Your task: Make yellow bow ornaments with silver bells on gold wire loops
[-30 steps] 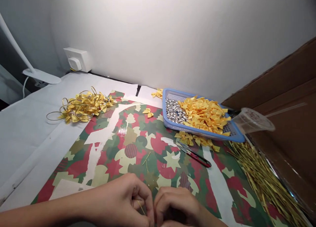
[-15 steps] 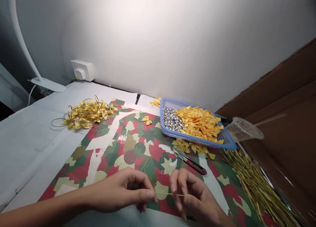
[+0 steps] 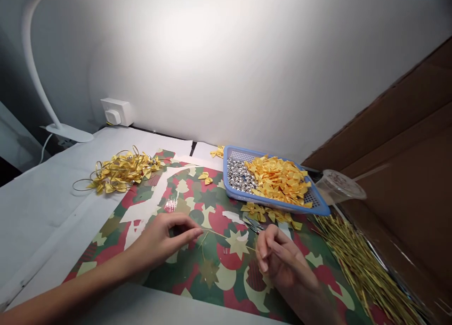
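A thin gold wire (image 3: 224, 236) stretches between my two hands over the patterned sheet. My left hand (image 3: 171, 238) pinches its left end between thumb and fingertips. At the other end, the fingers of my right hand (image 3: 284, 264) are closed on the wire, lower and to the right. Under the wire, near the left fingertips, lies a short forked piece of wire (image 3: 202, 247). Thread snips (image 3: 253, 224) lie just beyond my right hand, which hides their handles. A single yellow ribbon bow (image 3: 205, 177) rests farther back.
A blue basket (image 3: 226, 174) holds yellow bows (image 3: 278, 176) and small silver balls (image 3: 242, 175). Looped wires with bows (image 3: 122, 172) are heaped at left. Loose gold wires (image 3: 356, 259) lie at right beside a plastic cup (image 3: 341, 186) and cardboard (image 3: 399, 127). A lamp (image 3: 31, 66) stands back left.
My hands were close together at the bottom edge. They have moved apart and forward, drawing the wire out between them. The view has also tilted upward.
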`<state>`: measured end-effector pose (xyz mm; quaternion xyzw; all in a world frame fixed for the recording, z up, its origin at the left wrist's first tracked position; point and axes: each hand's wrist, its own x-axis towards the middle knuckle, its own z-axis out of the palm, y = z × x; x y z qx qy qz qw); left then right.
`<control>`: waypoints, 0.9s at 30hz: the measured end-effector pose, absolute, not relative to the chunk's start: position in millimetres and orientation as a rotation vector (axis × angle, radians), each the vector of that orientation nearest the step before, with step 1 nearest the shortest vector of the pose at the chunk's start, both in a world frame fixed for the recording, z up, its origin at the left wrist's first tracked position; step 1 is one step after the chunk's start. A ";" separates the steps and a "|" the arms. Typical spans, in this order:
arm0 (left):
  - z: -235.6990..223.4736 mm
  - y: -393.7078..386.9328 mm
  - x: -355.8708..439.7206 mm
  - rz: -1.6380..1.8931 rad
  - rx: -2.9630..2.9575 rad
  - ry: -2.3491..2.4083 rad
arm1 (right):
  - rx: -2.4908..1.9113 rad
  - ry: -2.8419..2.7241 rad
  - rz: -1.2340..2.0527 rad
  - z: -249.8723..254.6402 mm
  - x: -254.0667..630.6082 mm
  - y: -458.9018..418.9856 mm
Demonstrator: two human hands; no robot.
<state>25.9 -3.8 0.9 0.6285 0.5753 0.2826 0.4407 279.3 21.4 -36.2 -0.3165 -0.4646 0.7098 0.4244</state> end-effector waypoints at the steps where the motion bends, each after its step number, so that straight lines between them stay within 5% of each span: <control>1: -0.4 -2.6 24.4 0.723 1.621 1.436 | -0.817 -1.206 1.765 -37.0 278.4 19.6; 6: -2.0 -5.5 27.6 0.690 1.912 1.401 | -1.070 -1.753 1.300 -34.5 274.8 6.8; 11: 4.9 -9.4 48.6 0.544 2.278 1.285 | -0.811 -2.149 0.644 -38.1 270.3 3.0; 21: 37.8 29.0 50.1 0.431 2.124 1.123 | -0.648 -2.207 0.590 -31.4 265.7 6.4; 27: 15.8 105.2 13.6 0.668 1.986 1.656 | -0.761 -2.098 0.847 -27.8 264.2 4.1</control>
